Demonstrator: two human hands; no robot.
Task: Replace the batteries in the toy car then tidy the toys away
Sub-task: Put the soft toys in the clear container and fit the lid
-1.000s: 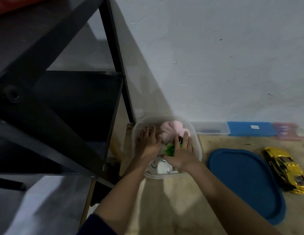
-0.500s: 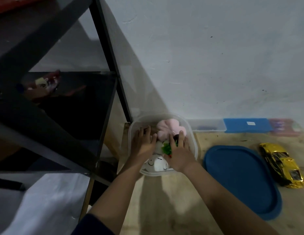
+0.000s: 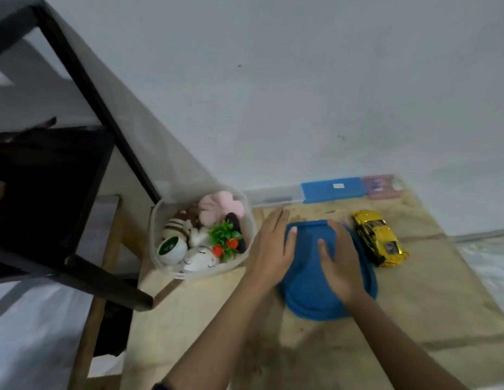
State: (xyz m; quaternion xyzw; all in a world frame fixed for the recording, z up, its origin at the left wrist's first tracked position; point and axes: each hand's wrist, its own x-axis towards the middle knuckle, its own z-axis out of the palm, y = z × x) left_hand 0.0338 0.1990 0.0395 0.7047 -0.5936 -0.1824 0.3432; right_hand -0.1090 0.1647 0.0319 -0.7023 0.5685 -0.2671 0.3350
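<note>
Lying flat and spread, the left hand (image 3: 273, 249) and right hand (image 3: 339, 263) rest on the blue lid (image 3: 310, 301) on the worktop (image 3: 414, 305); best hook under both edges, lift level, seat it squarely on the tub (image 3: 154, 229); toy car (image 3: 378, 240) sits beside the lid.

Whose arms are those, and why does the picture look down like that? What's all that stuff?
There is no machine here: those are a person's own two arms. The camera sits on their head, so you see what they see, looking down. The left hand and right hand lie flat on a blue lid, gripping nothing. Left of the lid stands a clear tub full of soft toys. To its right lies a shiny yellow toy car. Everything rests on a tan surface.
</note>
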